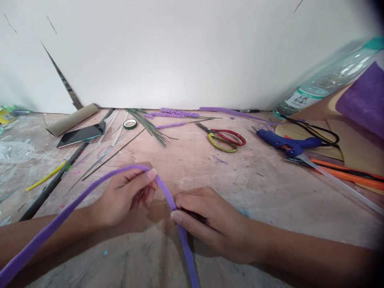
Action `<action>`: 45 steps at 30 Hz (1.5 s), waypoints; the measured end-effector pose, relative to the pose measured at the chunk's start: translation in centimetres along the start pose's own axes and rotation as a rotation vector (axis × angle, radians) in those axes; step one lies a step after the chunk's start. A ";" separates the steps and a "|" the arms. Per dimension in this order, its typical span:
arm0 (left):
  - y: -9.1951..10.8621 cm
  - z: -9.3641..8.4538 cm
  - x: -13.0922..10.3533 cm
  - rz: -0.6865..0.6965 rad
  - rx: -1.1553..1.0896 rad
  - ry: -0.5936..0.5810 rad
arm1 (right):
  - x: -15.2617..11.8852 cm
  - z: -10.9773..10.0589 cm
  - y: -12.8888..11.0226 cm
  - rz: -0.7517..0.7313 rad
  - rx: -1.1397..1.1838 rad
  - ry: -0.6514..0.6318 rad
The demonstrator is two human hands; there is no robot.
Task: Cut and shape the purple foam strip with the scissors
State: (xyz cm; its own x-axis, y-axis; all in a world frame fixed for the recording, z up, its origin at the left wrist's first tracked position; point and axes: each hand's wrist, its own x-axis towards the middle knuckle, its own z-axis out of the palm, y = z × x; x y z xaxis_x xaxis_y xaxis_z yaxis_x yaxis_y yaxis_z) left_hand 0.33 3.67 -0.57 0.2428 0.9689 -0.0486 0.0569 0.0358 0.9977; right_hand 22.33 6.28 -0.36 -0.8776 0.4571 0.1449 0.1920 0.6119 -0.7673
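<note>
1 purple strip (167, 193) arcs from the lower left corner of the frame up over center, then down to the bottom edge, just right of center. Left hand (120, 196): grip closed on the strip near its top, thumb over it. Right hand (216, 224): grip pinching the same strip lower down, thumb on top.

Table (255, 188), center top: green stems (150, 128) in a loose bundle, purple sprigs (177, 113) beside them, 1 tape roll (130, 124) left of the stems. Scissors (223, 138) right of center, red and yellow handles. Blue glue gun (286, 143) at right, clear stick sticking out of it. Plastic bottle (327, 86), upper right. Upper left: phone (81, 135) against 1 cardboard tube (72, 120). Yellow stick (45, 176) at left.
</note>
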 end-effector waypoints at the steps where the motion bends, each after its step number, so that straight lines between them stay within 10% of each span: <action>1: 0.0 -0.2 0.1 0.023 -0.022 0.061 | 0.0 0.0 0.0 0.008 -0.005 -0.004; 5: 0.2 -0.4 0.1 0.037 -0.061 0.053 | 0.0 0.1 0.1 0.012 -0.015 0.007; 12: 0.9 0.5 -0.2 0.086 0.157 -0.473 | 0.0 0.3 0.2 -0.033 0.008 0.008; 26: 0.5 0.1 0.1 -0.058 0.102 -0.145 | 0.1 0.2 0.1 -0.029 -0.005 0.035; 35: 0.8 0.4 -0.2 -0.079 0.086 -0.363 | 0.0 0.0 -0.1 0.000 -0.020 -0.002; 45: 0.3 -0.1 0.3 -0.023 0.006 0.117 | 0.0 0.1 0.2 0.030 0.011 0.036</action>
State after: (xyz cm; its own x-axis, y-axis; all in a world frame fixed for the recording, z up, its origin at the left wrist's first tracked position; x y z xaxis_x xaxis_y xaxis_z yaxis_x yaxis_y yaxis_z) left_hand 0.30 3.97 -0.24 0.1272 0.9898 -0.0649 0.0674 0.0567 0.9961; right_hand 22.29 6.33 -0.60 -0.8551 0.4981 0.1437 0.2128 0.5901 -0.7788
